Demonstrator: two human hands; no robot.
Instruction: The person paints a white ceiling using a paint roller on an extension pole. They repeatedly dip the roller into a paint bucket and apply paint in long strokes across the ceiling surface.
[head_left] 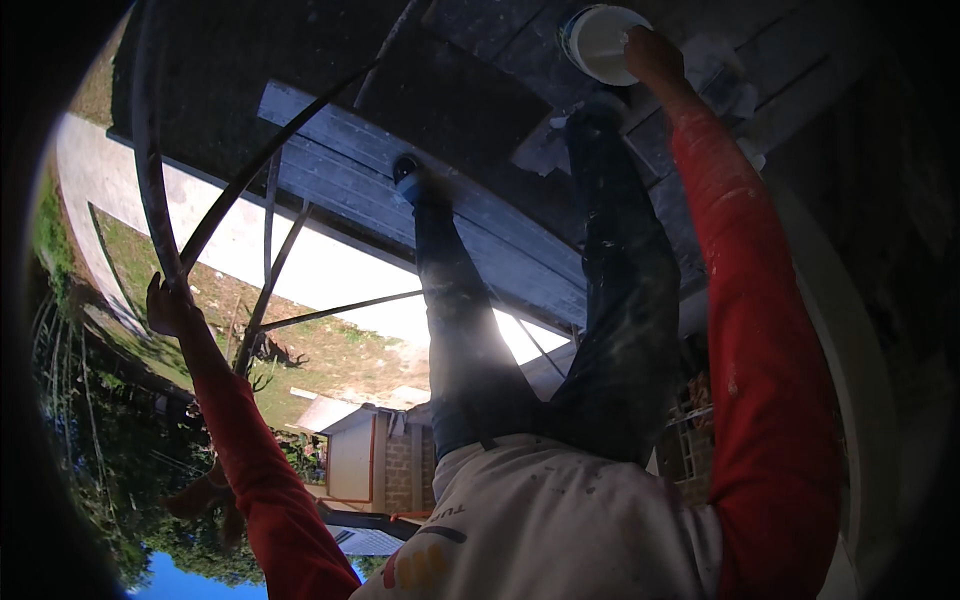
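My left hand (174, 306) is closed round a dark metal scaffold pole (151, 170), near where a curved brace (235, 180) meets it. At the upper right, my right hand (655, 58) grips the rim of a round white bucket (600, 45). The bucket's pale inside faces up, but its contents are hard to make out. Both arms are in red sleeves, and the right sleeve has light splashes on it. My feet stand apart, one on the grey planks and the other farther right by the bucket.
Grey scaffold planks (340, 150) run beneath me, with a drop beyond their edge to sunlit ground and grass (345, 350). Thin metal braces (340, 311) cross below. A crumpled, pale plastic-like thing (720, 75) lies beside the bucket. A curved wall (850, 350) rises on the right.
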